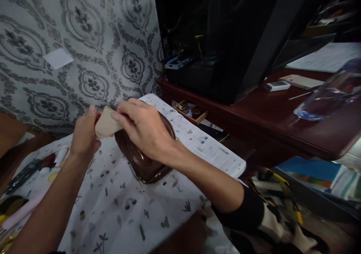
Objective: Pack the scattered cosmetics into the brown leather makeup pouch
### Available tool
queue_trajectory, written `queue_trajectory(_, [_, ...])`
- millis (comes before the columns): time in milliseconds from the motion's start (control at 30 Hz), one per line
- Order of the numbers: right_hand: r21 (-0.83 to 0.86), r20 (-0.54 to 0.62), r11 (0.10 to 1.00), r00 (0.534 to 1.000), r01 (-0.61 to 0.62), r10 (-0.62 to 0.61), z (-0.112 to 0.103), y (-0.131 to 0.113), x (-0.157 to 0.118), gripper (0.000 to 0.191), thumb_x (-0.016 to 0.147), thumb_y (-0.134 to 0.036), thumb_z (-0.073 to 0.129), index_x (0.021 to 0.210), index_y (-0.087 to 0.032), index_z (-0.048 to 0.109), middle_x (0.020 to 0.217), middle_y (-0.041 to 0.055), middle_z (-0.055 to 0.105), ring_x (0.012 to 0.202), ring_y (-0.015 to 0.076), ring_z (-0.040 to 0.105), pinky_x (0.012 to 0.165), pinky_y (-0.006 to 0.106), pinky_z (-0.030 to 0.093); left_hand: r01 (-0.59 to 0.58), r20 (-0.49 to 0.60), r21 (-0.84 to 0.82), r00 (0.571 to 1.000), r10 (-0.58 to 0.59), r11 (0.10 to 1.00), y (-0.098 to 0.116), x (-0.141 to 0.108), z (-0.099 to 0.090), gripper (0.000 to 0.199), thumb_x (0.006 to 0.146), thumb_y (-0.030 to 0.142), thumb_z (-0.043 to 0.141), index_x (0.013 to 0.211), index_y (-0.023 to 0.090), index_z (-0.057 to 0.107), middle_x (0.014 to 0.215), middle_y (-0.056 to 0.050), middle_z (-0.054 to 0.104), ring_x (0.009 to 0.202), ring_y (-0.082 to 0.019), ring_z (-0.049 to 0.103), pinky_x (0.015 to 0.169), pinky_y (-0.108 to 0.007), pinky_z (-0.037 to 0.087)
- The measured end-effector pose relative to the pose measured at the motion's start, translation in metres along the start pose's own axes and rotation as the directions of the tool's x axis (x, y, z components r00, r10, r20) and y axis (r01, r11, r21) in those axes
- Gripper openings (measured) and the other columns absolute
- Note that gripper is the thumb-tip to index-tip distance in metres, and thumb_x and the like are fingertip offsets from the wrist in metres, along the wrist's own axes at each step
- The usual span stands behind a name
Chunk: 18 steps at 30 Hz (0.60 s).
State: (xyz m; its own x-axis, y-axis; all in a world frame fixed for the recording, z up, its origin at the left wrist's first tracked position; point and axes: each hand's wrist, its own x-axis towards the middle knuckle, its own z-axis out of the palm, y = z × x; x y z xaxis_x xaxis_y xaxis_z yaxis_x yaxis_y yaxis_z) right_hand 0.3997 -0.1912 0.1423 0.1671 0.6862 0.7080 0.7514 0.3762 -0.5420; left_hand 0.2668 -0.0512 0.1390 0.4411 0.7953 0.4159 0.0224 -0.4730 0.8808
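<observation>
A small pale beige piece (107,123), flat with a pointed upper edge, is held between both hands; I cannot tell whether it is cloth, paper or sponge. My left hand (84,133) is closed around its left side, thumb upward. The thumb and fingers of my right hand (143,128) pinch its right edge. Under my right hand a dark brown leather bag (146,167) with a gold-coloured zip lies on the white patterned cloth (124,205). My right hand and wrist hide much of the bag's top.
Several items lie at the left, among them a dark remote-like object (24,175) and a pink tube-like thing (26,210). A reddish-brown desk (254,115) at the right bears a clear glass (318,103) and a white device (278,86). A small drawer (191,115) stands partly out.
</observation>
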Motion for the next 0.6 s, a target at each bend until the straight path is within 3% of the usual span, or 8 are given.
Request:
queue_trajectory(200, [0.046, -0.128, 0.998, 0.991, -0.031, 0.036, -0.027, 0.024, -0.003, 0.022, 0.101, -0.023, 0.05, 0.08, -0.02, 0.055, 0.082, 0.0001, 0.059, 0.083, 0.0129, 0.059, 0.075, 0.022, 0.044, -0.094, 0.078, 0.008, 0.993, 0.093, 0.996, 0.004, 0.023, 0.032, 0.043, 0.098, 0.047, 0.051, 0.072, 0.015, 0.062, 0.058, -0.001, 0.064, 0.075, -0.019, 0.07, 0.064, -0.026, 0.053])
queue_trajectory(300, [0.056, -0.129, 0.998, 0.991, -0.015, 0.022, -0.033, 0.038, -0.005, 0.021, 0.101, -0.022, 0.049, 0.081, -0.02, 0.058, 0.078, -0.0006, 0.059, 0.077, 0.0121, 0.06, 0.072, 0.023, 0.044, -0.225, 0.136, 0.131, 0.969, 0.207, 0.966, 0.004, 0.026, 0.037, 0.044, 0.1, 0.046, 0.048, 0.078, 0.012, 0.066, 0.066, -0.002, 0.066, 0.071, -0.016, 0.065, 0.066, -0.027, 0.05])
queue_trajectory(433, [-0.058, -0.073, 0.998, 0.997, -0.004, 0.0, -0.036, 0.05, -0.002, 0.024, 0.1, -0.019, 0.045, 0.082, -0.02, 0.06, 0.078, 0.0008, 0.061, 0.075, 0.0128, 0.059, 0.072, 0.025, 0.044, -0.39, 0.212, 0.352, 0.919, 0.334, 0.851, -0.003, 0.012, 0.027, 0.034, 0.096, 0.044, 0.057, 0.116, 0.017, 0.063, 0.098, -0.005, 0.071, 0.09, -0.019, 0.067, 0.083, -0.031, 0.052])
queue_trajectory(500, [-0.163, -0.027, 0.987, 1.0, 0.003, -0.008, -0.036, 0.053, 0.005, 0.023, 0.1, -0.017, 0.045, 0.085, -0.018, 0.062, 0.082, 0.0019, 0.062, 0.078, 0.0137, 0.059, 0.075, 0.026, 0.042, -0.381, 0.232, 0.389, 0.922, 0.31, 0.839, -0.01, 0.0, 0.018, 0.045, 0.09, 0.041, 0.067, 0.128, 0.021, 0.055, 0.114, -0.007, 0.069, 0.106, -0.023, 0.066, 0.092, -0.034, 0.051])
queue_trajectory(600, [-0.315, 0.056, 0.949, 0.998, 0.017, 0.001, -0.028, 0.059, 0.02, 0.02, 0.098, -0.014, 0.047, 0.09, -0.013, 0.065, 0.088, 0.0045, 0.065, 0.083, 0.0149, 0.059, 0.074, 0.026, 0.039, -0.35, 0.23, 0.445, 0.934, 0.272, 0.825, -0.021, -0.017, 0.006, 0.052, 0.087, 0.036, 0.071, 0.132, 0.023, 0.048, 0.121, -0.009, 0.067, 0.119, -0.027, 0.061, 0.099, -0.039, 0.049])
